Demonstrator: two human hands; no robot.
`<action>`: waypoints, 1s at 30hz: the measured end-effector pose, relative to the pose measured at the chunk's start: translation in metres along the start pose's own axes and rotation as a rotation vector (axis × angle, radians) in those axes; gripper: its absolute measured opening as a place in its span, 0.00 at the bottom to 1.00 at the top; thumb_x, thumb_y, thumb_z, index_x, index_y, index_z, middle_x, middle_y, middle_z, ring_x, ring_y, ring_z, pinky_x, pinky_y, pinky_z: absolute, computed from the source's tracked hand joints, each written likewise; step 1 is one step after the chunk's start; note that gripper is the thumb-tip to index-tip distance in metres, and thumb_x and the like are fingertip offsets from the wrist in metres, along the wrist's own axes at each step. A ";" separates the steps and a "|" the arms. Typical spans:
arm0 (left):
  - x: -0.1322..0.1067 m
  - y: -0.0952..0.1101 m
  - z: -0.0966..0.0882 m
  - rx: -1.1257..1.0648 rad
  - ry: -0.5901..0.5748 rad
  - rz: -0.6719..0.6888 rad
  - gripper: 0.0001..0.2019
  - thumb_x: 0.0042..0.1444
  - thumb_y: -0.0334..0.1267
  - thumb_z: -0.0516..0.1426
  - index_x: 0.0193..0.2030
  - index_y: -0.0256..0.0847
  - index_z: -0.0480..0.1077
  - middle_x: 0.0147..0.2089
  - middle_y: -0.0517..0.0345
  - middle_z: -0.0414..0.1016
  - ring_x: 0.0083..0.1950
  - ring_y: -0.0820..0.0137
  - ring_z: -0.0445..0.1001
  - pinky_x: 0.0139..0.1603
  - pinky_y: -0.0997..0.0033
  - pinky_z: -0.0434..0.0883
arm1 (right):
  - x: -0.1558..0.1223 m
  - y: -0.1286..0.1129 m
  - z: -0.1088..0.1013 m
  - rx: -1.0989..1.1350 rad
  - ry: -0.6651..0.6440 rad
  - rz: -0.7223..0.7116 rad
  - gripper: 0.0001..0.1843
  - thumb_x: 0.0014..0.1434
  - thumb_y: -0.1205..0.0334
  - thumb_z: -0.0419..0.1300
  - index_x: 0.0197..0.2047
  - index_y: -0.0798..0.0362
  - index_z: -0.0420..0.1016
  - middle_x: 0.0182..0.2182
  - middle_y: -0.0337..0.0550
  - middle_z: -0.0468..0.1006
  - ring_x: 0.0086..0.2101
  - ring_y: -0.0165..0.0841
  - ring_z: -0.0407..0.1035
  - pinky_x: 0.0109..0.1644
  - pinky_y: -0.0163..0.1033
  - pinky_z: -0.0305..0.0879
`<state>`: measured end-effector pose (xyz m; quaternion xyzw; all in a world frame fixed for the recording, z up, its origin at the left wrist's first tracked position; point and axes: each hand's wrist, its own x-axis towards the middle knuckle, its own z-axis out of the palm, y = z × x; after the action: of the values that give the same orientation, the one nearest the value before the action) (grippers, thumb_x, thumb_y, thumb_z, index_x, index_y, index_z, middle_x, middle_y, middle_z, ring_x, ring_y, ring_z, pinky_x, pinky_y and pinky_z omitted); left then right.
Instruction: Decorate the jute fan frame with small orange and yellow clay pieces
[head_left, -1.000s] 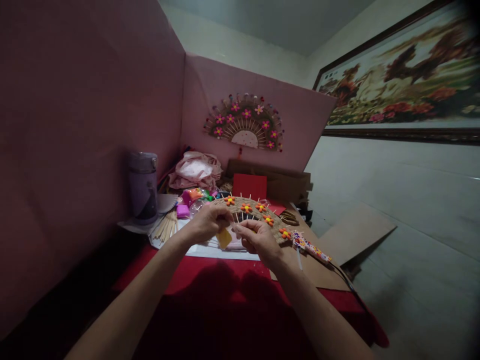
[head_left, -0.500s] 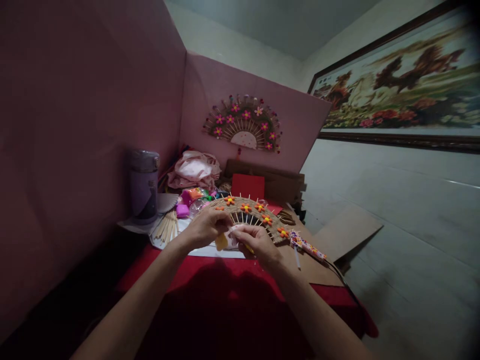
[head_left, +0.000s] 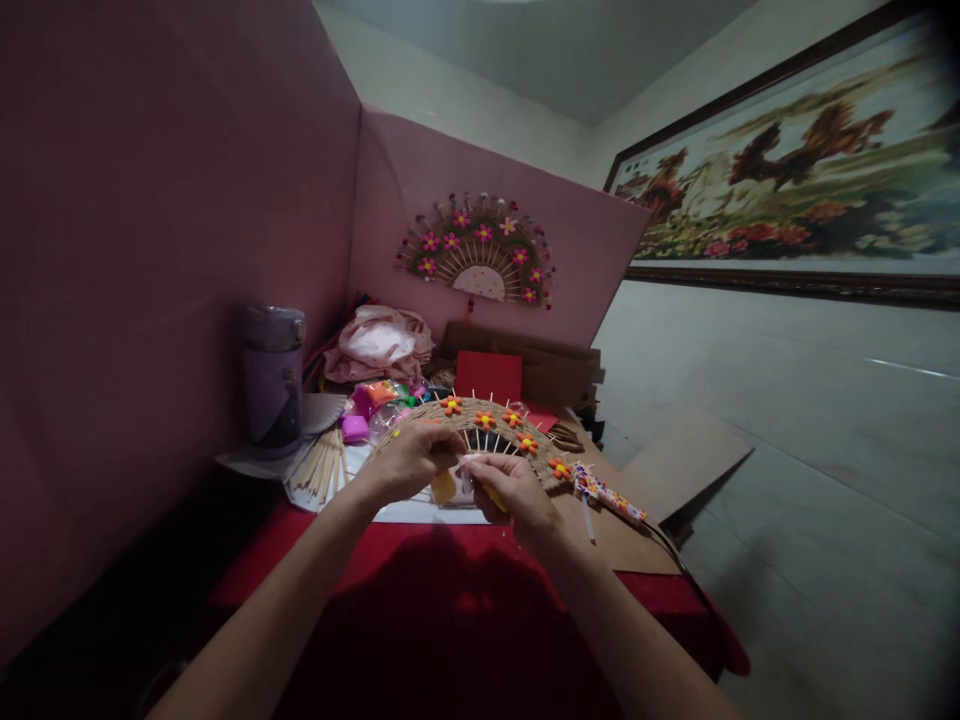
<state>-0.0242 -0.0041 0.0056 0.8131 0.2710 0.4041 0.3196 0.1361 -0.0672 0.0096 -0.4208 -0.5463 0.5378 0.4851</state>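
My left hand [head_left: 412,462] and my right hand [head_left: 517,488] meet fingertip to fingertip in front of a fan-shaped craft piece [head_left: 504,418]. It has a tan band, thin sticks and several orange flowers with yellow centres. Both hands are closed in a pinch; what sits between the fingertips is too small to make out. Something yellow [head_left: 493,498] shows under the fingers of my right hand. A yellow piece [head_left: 443,487] is just below my left fingertips, over the pale base of the fan. My hands hide part of the fan's left side.
A purple flask [head_left: 273,380] stands left beside wooden sticks [head_left: 320,465]. Bright clay packets [head_left: 355,429] and pink cloth [head_left: 380,343] lie behind. A glue gun wrapped in flowery material [head_left: 609,497] rests on cardboard [head_left: 637,548] at right. A finished fan [head_left: 480,250] hangs on the pink board.
The view has shifted slightly, so the scene sits a little further left. My hands remain together in nearly the same pose, fingertips still pinched.
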 end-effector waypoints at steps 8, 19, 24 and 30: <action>0.011 0.012 0.005 0.020 -0.029 0.000 0.05 0.49 0.31 0.55 0.31 0.36 0.72 0.27 0.59 0.71 0.28 0.74 0.67 0.29 0.76 0.63 | 0.003 -0.003 -0.011 0.035 0.018 0.019 0.10 0.45 0.59 0.60 0.21 0.56 0.69 0.08 0.29 0.58 0.10 0.19 0.46 0.13 0.28 0.35; 0.030 0.030 0.007 0.146 -0.042 0.016 0.06 0.48 0.27 0.54 0.30 0.36 0.73 0.27 0.60 0.71 0.29 0.75 0.67 0.29 0.76 0.63 | 0.007 -0.015 -0.027 -0.086 0.071 -0.060 0.13 0.47 0.55 0.61 0.21 0.57 0.71 0.09 0.29 0.58 0.11 0.19 0.47 0.15 0.28 0.38; 0.034 0.025 0.010 0.106 -0.042 0.026 0.06 0.47 0.27 0.54 0.29 0.36 0.72 0.28 0.58 0.72 0.29 0.74 0.67 0.30 0.76 0.63 | 0.006 -0.013 -0.031 -0.097 0.077 -0.072 0.12 0.47 0.57 0.62 0.22 0.58 0.72 0.09 0.29 0.57 0.12 0.20 0.48 0.15 0.29 0.38; 0.035 0.019 0.010 0.078 -0.018 0.015 0.05 0.47 0.29 0.55 0.29 0.35 0.73 0.28 0.58 0.72 0.29 0.74 0.68 0.30 0.76 0.65 | 0.004 -0.009 -0.034 -0.076 0.053 -0.048 0.07 0.46 0.61 0.61 0.27 0.58 0.74 0.11 0.30 0.60 0.13 0.20 0.49 0.16 0.29 0.41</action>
<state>0.0061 0.0048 0.0314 0.8305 0.2774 0.3882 0.2873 0.1694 -0.0572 0.0167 -0.4399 -0.5631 0.4935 0.4958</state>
